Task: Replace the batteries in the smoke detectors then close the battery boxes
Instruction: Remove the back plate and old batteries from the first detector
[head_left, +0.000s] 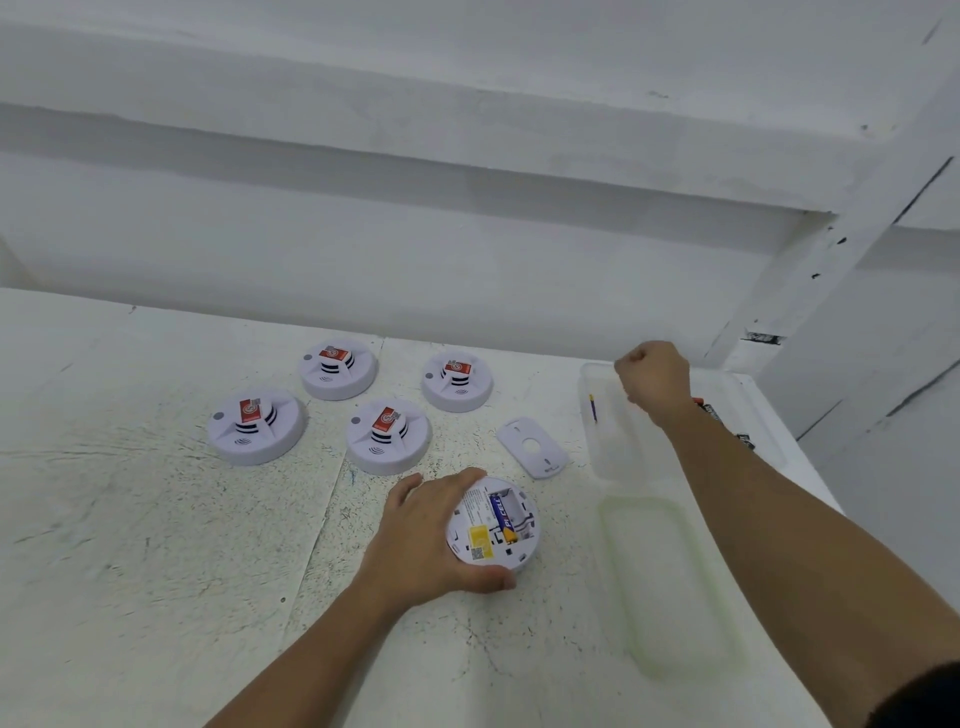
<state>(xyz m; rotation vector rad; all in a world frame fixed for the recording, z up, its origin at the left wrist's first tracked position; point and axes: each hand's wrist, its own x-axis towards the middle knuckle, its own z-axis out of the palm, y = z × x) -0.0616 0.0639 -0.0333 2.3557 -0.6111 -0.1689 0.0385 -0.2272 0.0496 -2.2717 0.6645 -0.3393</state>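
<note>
one cell in, one slot to fill

left of the grip, four white round plastic smoke detectors (256, 427) sit face up. the left hand (415, 540) clasps the overturned white round detector (491, 551) by its rim, fingers and thumb wrapped round; a blue-and-yellow cylindrical battery (502, 512) lies in its open box. likely light, rigid, slick: hold the rim, spare the contacts. just right lies the white oval plastic cover (532, 447). farther right, the right hand (655, 382) is fisted over a clear plastic tray (605, 452); whether it holds anything, i cannot tell.

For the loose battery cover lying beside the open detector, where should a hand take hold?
Pinch the battery cover across its long edges from above with the right hand, which is nearer. It lies flat, thin and oblong, so probably nothing else is grippable.
</note>
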